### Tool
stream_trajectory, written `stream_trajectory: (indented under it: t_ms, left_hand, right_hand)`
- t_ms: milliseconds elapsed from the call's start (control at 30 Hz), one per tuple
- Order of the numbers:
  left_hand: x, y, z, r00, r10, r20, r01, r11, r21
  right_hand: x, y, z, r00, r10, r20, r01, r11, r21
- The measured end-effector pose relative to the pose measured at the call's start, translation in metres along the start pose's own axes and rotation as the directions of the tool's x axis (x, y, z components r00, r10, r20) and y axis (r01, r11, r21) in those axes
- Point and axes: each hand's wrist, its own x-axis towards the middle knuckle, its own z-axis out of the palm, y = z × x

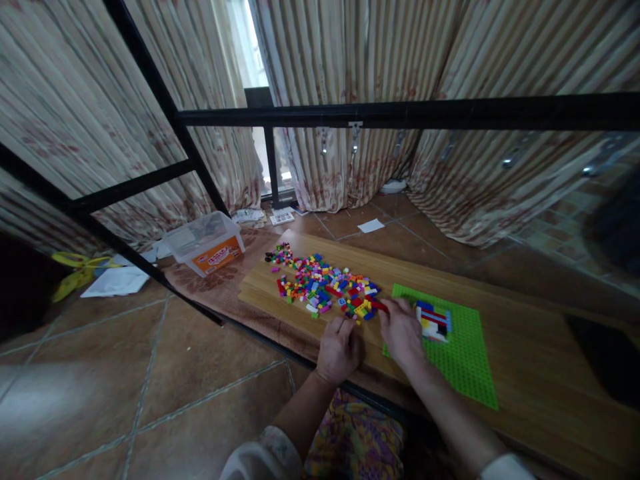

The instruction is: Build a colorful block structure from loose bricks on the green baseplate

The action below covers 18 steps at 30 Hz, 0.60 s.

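Observation:
My right hand (403, 330) reaches in over the left edge of the green baseplate (470, 357). Its thumb and fingers are closed on a red toy brick (379, 305) beside the pile. Beyond that hand, a block of blue, red, white and black bricks (434, 323) is fixed on the baseplate. My left hand (337, 350) rests near the front edge of the board with its fingers curled; whatever they may hold is hidden. Loose colourful bricks (320, 280) spread across the board just ahead of both hands.
The bricks lie on a long wooden board (530, 340). A clear plastic box (207, 243) with an orange label stands at its far left. A black flat object (605, 357) lies at the right. Black metal bars (400, 115) cross ahead, before striped curtains (350, 60).

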Motion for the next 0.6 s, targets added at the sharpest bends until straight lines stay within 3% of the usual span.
stream_trajectory:
  t_ms: [167,333,433,600]
  left_hand:
    - [0.001,-0.002,0.001,1.0,0.017,-0.026,-0.017,0.999,0.03]
    - [0.004,-0.001,-0.001,1.0,0.006,-0.031,-0.006,1.0,0.014]
    - [0.004,-0.001,-0.002,0.999,0.005,-0.039,-0.004,1.0,0.011]
    - [0.001,-0.004,-0.003,0.998,0.069,0.003,-0.069,0.998,-0.004]
  right_hand:
    - [0.003,-0.003,0.01,0.998,0.023,0.056,-0.022,1.0,-0.019]
    - [-0.01,-0.018,0.001,0.99,0.124,0.066,-0.136,0.965,0.224]
    - [-0.024,-0.031,-0.002,0.959,0.257,0.117,-0.282,0.844,0.457]
    - [-0.04,-0.044,0.003,0.88,0.367,0.302,-0.463,0.521,0.717]
